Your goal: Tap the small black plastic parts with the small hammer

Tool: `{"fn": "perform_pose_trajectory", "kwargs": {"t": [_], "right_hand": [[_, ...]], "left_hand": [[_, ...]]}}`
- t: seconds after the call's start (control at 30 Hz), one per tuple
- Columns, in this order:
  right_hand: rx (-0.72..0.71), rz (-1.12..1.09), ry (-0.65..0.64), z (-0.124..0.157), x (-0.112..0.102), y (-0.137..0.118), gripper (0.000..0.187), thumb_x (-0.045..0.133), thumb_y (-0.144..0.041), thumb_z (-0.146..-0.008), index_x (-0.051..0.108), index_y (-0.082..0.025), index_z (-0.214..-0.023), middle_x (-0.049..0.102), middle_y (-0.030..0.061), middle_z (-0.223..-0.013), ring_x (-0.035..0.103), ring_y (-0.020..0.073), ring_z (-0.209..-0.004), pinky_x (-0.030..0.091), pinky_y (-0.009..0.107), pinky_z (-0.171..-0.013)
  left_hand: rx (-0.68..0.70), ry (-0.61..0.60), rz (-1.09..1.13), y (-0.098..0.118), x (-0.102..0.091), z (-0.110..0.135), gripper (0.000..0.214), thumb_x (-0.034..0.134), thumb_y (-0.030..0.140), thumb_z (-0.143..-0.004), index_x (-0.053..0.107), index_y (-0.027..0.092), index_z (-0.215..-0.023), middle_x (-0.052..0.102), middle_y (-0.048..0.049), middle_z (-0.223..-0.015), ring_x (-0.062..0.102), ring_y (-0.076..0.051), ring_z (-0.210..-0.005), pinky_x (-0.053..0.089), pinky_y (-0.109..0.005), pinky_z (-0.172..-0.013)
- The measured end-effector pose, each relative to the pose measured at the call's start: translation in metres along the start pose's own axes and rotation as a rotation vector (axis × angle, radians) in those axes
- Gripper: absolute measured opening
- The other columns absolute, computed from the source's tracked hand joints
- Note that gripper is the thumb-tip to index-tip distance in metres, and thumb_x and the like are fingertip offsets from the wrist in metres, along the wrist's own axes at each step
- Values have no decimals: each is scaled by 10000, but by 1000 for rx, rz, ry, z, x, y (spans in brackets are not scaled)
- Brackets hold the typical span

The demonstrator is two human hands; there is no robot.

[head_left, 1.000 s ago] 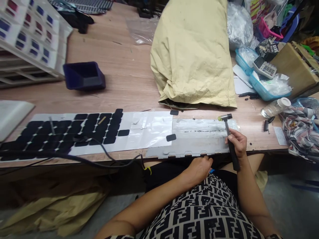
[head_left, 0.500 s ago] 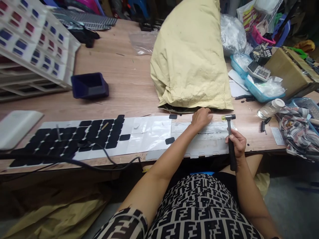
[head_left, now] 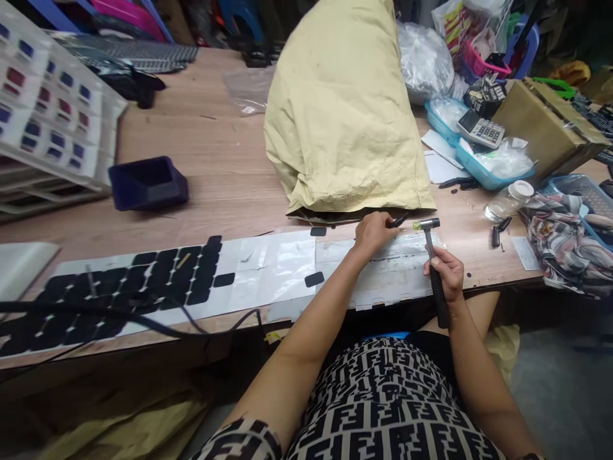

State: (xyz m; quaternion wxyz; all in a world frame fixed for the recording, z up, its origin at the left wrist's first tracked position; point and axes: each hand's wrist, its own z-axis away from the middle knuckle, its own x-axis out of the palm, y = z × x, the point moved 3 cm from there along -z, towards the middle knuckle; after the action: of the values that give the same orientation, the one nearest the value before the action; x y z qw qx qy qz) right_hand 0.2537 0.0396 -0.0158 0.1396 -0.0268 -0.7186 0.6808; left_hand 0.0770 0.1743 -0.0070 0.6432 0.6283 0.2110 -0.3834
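Note:
My right hand (head_left: 441,272) grips the black handle of a small hammer (head_left: 429,243), whose head rests on a grey metal strip (head_left: 383,271) at the table's near edge. My left hand (head_left: 374,232) reaches across that strip and pinches a small black piece (head_left: 397,221) just below the open end of a big tan sack (head_left: 341,108). Left of the strip lies a white sheet (head_left: 272,265) covered with rows of black pads (head_left: 143,281); single black pads (head_left: 314,279) lie loose beside it.
A dark blue tray (head_left: 146,184) stands on the wooden table (head_left: 225,172) at left. White racks (head_left: 48,121) sit far left. Blue baskets (head_left: 483,171), a calculator (head_left: 481,132), a cardboard box (head_left: 546,128) and a bottle (head_left: 506,200) crowd the right. A black cable (head_left: 143,319) trails along the near edge.
My left hand rose from my lap to the sack's mouth and now pinches a small black piece. The view shifted slightly left. The hammer stayed put.

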Motion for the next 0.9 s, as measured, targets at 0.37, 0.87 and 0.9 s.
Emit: {"fn": "perform_pose_trajectory", "kwargs": {"t": [0.37, 0.87, 0.9], "right_hand": [[-119, 493, -182, 9, 18, 4, 345, 677, -260, -811, 753, -154, -1131, 599, -50, -560, 523, 113, -499, 439, 269, -548], [-173, 673, -276, 15, 45, -3, 350, 623, -261, -854, 748, -147, -1160, 524, -52, -563, 420, 95, -471, 378, 248, -489], [-170, 652, -263, 15, 43, -4, 353, 620, -267, -862, 744, -147, -1169, 538, -49, -563, 450, 103, -485, 393, 252, -503]], "left_hand": [[249, 53, 136, -49, 2, 48, 231, 810, 282, -783, 800, 237, -1009, 673, -33, -907, 581, -222, -958, 459, -363, -895], [262, 39, 191, -47, 1, 44, 135, 824, 292, -766, 802, 244, -891, 653, -22, -844, 563, -211, -893, 441, -353, -842], [257, 41, 199, -47, 1, 44, 144, 825, 289, -764, 805, 250, -901, 652, -20, -840, 564, -212, -895, 442, -354, -844]]}}
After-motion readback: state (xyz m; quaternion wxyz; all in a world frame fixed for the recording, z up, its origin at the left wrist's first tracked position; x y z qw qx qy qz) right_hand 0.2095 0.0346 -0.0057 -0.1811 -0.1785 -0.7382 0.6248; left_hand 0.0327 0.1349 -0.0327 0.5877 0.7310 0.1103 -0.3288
